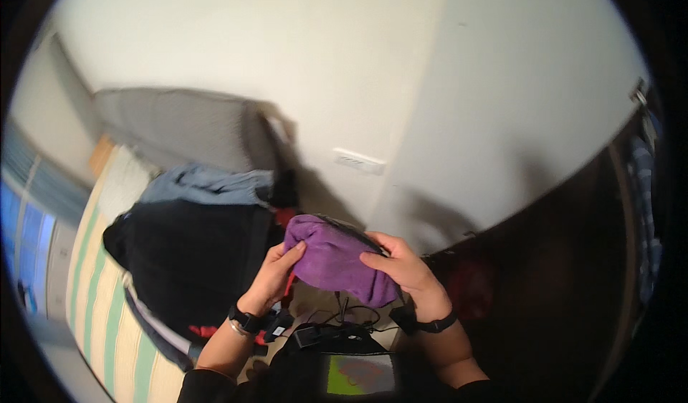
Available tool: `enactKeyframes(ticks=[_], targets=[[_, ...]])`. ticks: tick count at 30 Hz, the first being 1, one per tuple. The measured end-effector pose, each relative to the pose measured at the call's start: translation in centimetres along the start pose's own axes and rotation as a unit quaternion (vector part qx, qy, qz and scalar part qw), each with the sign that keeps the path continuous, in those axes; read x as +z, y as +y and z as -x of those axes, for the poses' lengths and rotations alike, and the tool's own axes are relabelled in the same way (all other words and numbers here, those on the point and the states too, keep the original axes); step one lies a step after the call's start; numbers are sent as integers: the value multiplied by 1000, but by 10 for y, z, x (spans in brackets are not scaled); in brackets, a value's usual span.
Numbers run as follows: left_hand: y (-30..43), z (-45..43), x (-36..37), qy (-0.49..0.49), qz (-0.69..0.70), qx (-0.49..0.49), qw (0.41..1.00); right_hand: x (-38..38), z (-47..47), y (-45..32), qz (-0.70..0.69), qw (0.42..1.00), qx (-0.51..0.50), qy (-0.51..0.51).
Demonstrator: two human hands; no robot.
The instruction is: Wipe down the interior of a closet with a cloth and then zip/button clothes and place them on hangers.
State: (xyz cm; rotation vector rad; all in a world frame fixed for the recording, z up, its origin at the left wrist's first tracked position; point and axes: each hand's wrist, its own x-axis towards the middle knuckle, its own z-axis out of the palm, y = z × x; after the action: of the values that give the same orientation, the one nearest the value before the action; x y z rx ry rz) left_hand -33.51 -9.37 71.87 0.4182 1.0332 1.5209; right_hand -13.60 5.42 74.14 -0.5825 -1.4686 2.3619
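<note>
A purple folded cloth (336, 260) with a dark strip along its upper edge is stretched between both hands in front of my body. My left hand (276, 274) grips its left end, thumb on top. At the right end, my right hand (403, 263) pinches it between thumb and fingers, the fingers partly behind it. Both wrists wear dark bands with small black devices. Below the cloth, black cables (349, 314) lie tangled near my torso.
To the left is a bed with a green-striped sheet (110, 295), a grey headboard (177, 123), a heap of black clothing (188, 247) and blue denim (204, 183). A wall socket (359, 161) is ahead. Clothes (642, 204) hang at the far right beside a dark area.
</note>
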Motion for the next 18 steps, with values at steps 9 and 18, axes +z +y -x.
enactKeyframes(ticks=[9,18], targets=[[-2,97,-65,150,101,48,982,77,-66,28,-36,968,82,-235],[-5,196,-142,100,69,201,972,217,-85,39,29,909,174,-377]])
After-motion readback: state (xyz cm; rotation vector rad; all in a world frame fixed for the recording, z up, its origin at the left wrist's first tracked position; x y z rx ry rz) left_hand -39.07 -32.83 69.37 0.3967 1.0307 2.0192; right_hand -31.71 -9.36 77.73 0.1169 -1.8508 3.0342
